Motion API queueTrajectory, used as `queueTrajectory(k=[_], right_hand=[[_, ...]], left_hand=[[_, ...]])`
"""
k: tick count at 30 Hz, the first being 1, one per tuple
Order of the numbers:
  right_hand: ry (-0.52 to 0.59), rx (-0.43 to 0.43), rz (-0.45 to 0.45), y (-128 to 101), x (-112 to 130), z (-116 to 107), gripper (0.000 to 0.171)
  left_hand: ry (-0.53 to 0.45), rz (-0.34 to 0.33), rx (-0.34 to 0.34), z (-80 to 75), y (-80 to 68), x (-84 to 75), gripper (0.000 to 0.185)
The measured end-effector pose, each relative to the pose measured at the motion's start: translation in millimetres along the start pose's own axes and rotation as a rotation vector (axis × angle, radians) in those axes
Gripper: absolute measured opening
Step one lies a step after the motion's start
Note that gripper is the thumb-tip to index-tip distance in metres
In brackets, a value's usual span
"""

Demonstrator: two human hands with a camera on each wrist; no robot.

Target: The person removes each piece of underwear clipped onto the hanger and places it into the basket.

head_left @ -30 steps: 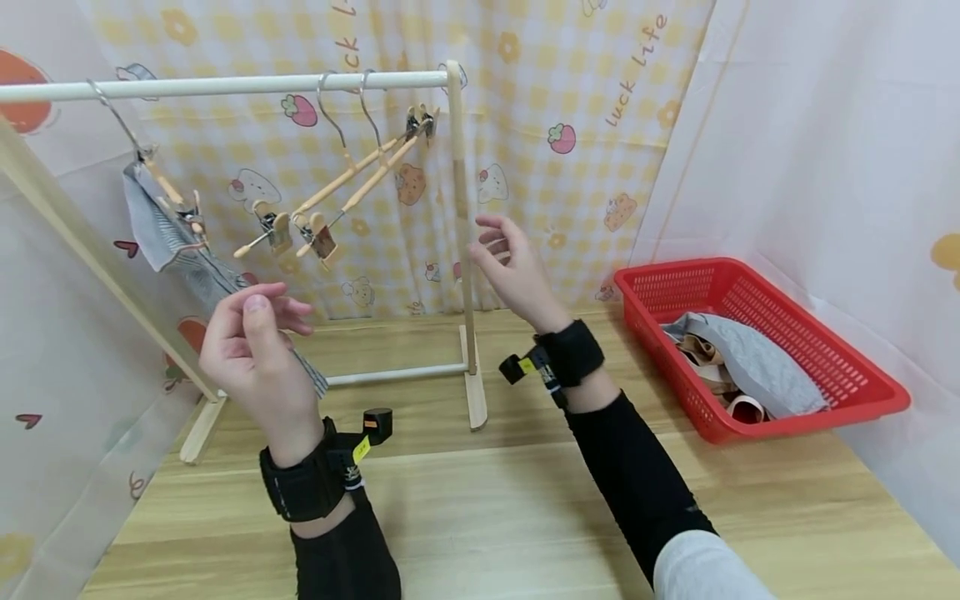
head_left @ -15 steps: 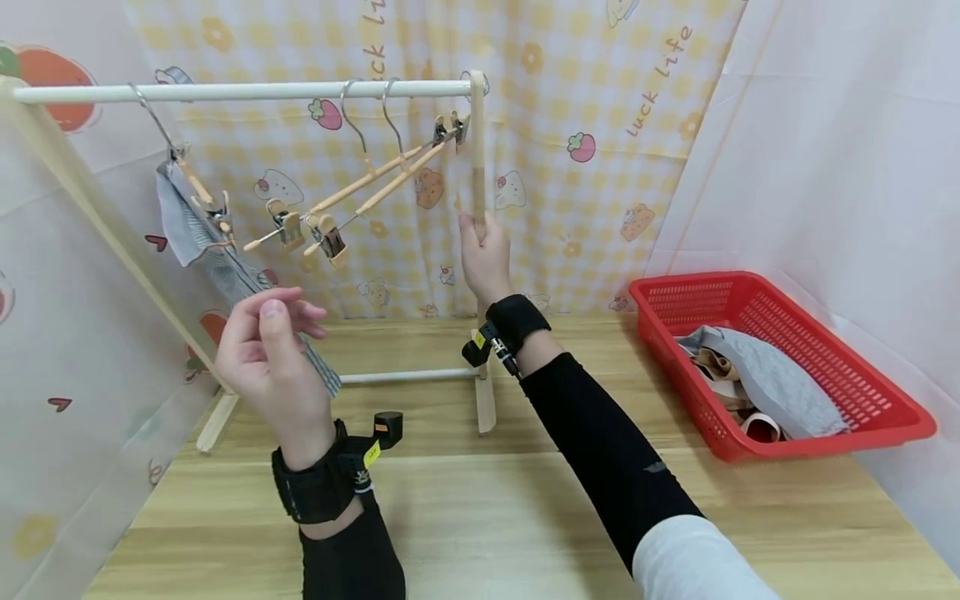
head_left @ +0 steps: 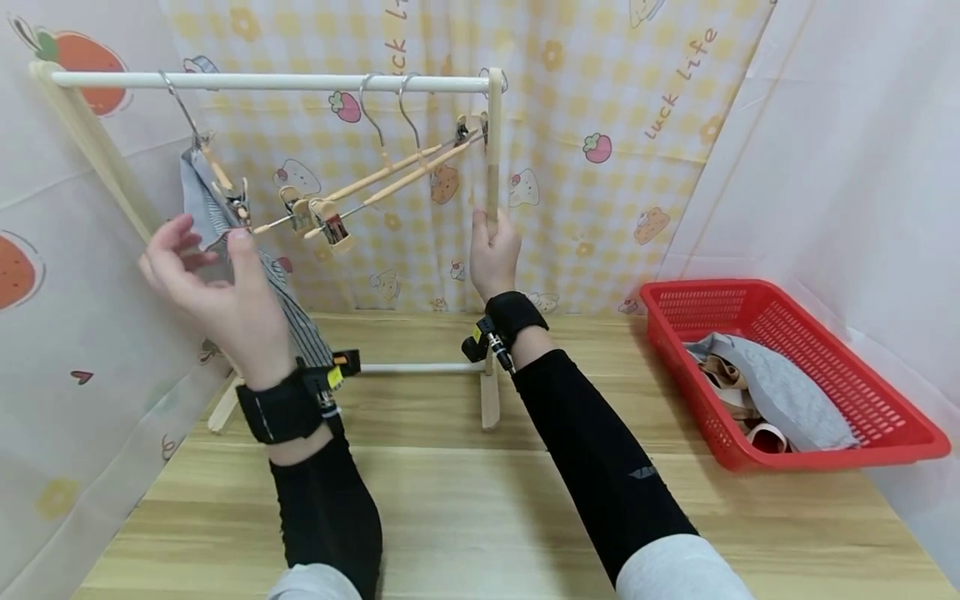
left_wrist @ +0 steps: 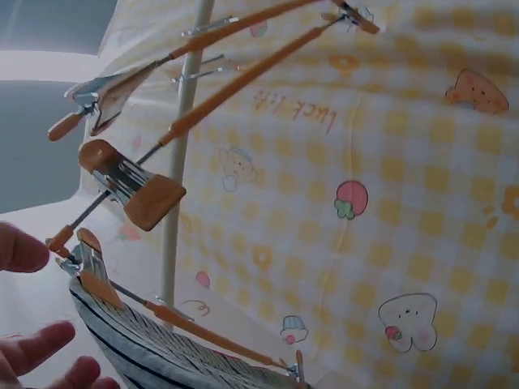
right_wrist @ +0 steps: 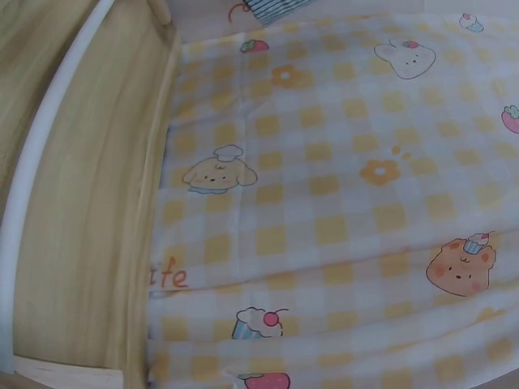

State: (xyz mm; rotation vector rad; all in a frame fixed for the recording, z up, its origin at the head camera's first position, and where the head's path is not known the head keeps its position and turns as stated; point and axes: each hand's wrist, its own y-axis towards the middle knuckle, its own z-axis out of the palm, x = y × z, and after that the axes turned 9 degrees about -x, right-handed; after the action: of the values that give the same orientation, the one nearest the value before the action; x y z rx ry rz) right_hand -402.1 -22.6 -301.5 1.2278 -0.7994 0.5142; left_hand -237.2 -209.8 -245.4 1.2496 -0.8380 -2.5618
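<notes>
Right hand (head_left: 495, 257) grips the wooden post (head_left: 492, 175); left hand (head_left: 223, 307), with thumb and fingers spread apart, is near the striped cloth (head_left: 295, 310) hanging from a clip hanger (head_left: 217, 169).

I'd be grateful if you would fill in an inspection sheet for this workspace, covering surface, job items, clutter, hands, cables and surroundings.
Surface: wood-grain table carrying a rack and a red basket.
Job items: one hanger bears a striped garment; two bare clip hangers hang to its right on the rail.
Clutter: nothing seen loose; grey cloth and brownish pieces lie inside the basket.
Hands: right hand grips the rack's right upright; left hand is near the garment, fingers parted, holding nothing.
Cables: nothing seen across the table.
Surroundings: yellow-checked curtain behind, white sheeting at both sides.
</notes>
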Motion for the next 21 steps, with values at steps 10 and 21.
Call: queueTrajectory(k=[10,21], right_hand=[[-0.031,0.004,-0.015,0.5,0.2,-0.6,0.026],[-0.028,-0.01,-0.013,-0.1,-1.1,-0.4,0.026]], left_hand=[[0.419,0.06,0.282,3.1,20.1,9.9,0.056],[0.571,0.013,0.308,20.4,33.9,21.0,0.055]])
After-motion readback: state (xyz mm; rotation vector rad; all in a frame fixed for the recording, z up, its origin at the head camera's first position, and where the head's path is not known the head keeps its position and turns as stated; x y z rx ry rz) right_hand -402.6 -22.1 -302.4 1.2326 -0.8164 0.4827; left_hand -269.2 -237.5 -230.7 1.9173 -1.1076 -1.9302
